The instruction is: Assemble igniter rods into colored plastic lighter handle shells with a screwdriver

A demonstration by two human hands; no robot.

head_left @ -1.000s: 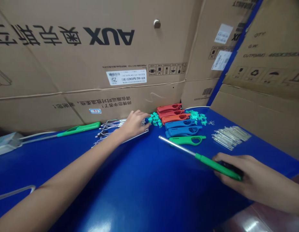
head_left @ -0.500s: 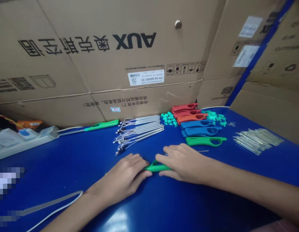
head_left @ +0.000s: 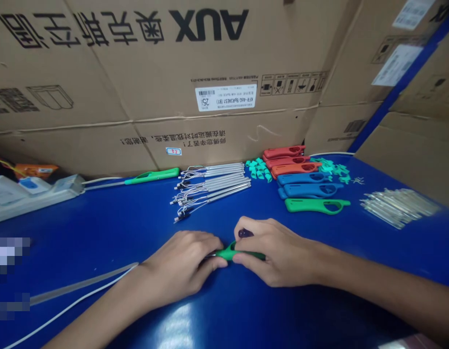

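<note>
Both my hands meet over a green-handled lighter [head_left: 227, 252] lying on the blue table [head_left: 246, 310]. My left hand [head_left: 184, 264] curls its fingers against the lighter's left end, where a bit of metal rod shows. My right hand [head_left: 273, 249] pinches the green handle from the right, fingers bent over it. Behind them lie a bundle of metal rods with wires [head_left: 211, 186], a pile of small teal caps [head_left: 258, 168], and a row of red, blue and green handle shells [head_left: 304, 182].
Large cardboard boxes [head_left: 209, 72] wall off the back and right. Another green-handled lighter [head_left: 151, 175] lies at the back left beside a white power strip [head_left: 31, 194]. Clear thin tubes [head_left: 398, 206] lie at right. A white cable [head_left: 82, 295] crosses the near left.
One second ago my left hand reached among the rods and my right held the lighter at the right. Both hands have since come together on the lighter at the table's middle.
</note>
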